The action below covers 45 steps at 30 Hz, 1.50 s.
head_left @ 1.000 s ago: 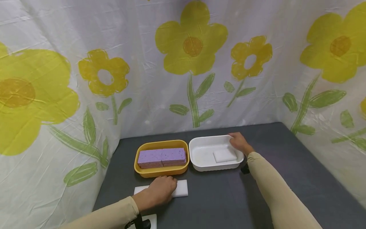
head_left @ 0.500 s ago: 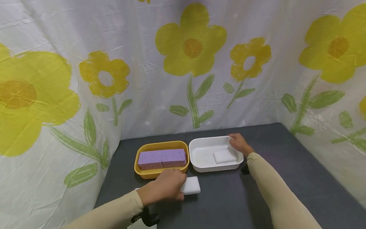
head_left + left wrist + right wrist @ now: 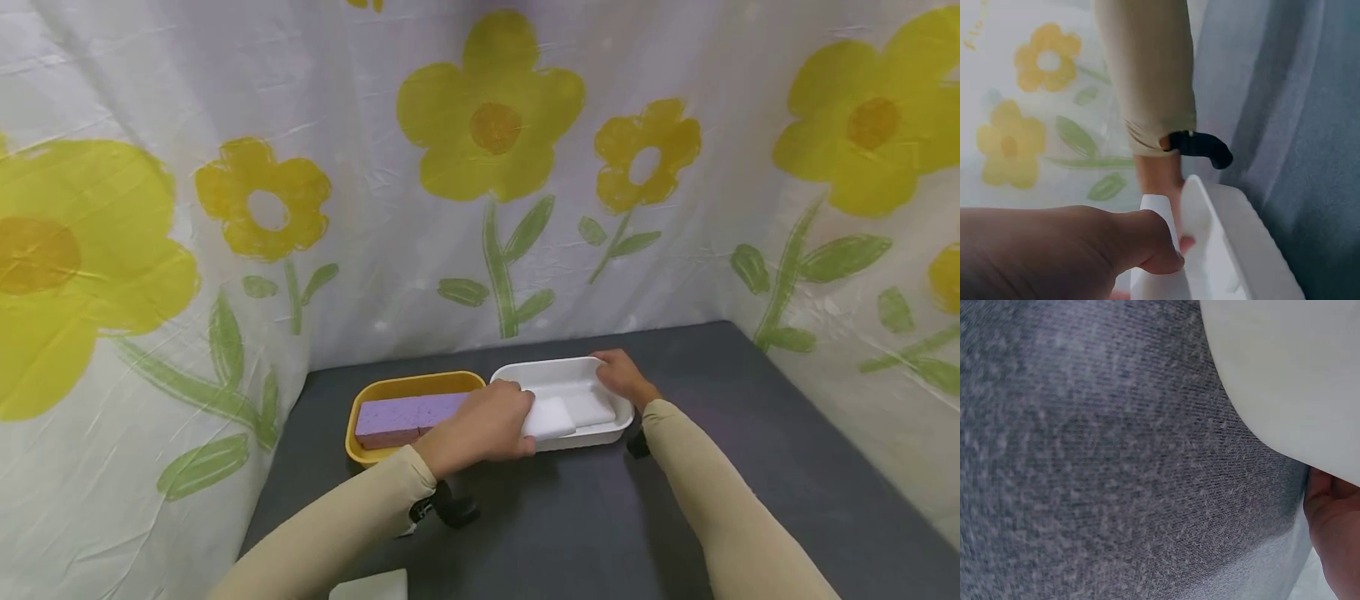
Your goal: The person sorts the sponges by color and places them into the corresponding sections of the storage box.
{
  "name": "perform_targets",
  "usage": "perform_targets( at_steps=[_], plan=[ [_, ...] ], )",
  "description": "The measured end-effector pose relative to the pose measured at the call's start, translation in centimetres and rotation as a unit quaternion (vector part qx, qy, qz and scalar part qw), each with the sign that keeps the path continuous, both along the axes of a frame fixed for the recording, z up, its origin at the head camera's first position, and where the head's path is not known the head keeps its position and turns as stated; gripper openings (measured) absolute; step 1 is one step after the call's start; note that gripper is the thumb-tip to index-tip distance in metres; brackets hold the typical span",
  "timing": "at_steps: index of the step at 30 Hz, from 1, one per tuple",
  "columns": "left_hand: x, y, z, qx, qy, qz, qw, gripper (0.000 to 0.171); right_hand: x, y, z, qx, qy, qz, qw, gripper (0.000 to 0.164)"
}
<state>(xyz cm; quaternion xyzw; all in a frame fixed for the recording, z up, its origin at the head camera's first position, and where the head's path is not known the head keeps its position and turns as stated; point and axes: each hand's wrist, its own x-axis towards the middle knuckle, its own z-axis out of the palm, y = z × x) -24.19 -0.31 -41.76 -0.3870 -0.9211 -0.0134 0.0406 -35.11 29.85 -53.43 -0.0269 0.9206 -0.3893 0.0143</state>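
My left hand pinches a white sponge at the near side of the white tray, and the sponge overlaps that tray in the head view. In the left wrist view, the thumb of this hand presses flat on the sponge. Another white sponge lies inside the tray toward its right end. At the tray's far right corner my right hand grips the rim. The right wrist view shows that hand at the edge of the white tray, its fingertips partly hidden.
Left of the white tray stands a yellow tray with two purple sponges in it, partly covered by my left hand. One more white sponge lies on the dark table at the front. A flowered curtain hangs behind and on both sides.
My left hand picks the white sponge up from in front of the yellow tray and carries it right and away from me to the white tray. My right hand stays on the rim.
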Motion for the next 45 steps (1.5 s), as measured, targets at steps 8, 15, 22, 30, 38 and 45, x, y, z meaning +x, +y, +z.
perform_targets(
  at_steps=[8, 15, 22, 30, 38, 45],
  plan=[
    [-2.8, 4.1, -2.0, -0.019, -0.034, 0.032, 0.9987, 0.044, 0.0, -0.4, -0.1, -0.008, -0.001, 0.001, 1.0, 0.052],
    [-5.0, 6.4, -4.8, -0.013, -0.053, 0.049, 0.9973, 0.039, -0.1, -0.7, -0.1, -0.009, 0.01, -0.003, 1.0, 0.05],
    [-7.0, 7.9, -7.6, -0.025, -0.077, 0.044, 0.9958, 0.039, 0.0, -1.5, -0.1, -0.007, -0.002, -0.013, 1.0, 0.055],
    [-6.5, 8.3, -8.1, -0.043, -0.056, 0.064, 0.9955, 0.037, 0.2, -2.6, 0.0, -0.017, -0.001, -0.001, 1.0, 0.052],
    [-6.2, 7.9, -8.7, -0.026, -0.049, 0.081, 0.9952, 0.047, -0.6, -2.9, 0.3, -0.019, 0.013, 0.013, 1.0, 0.052],
    [-6.2, 7.0, -8.1, 0.009, -0.047, 0.085, 0.9952, 0.062, -0.8, -2.3, 0.3, -0.009, -0.013, 0.0, 1.0, 0.057]
  ],
)
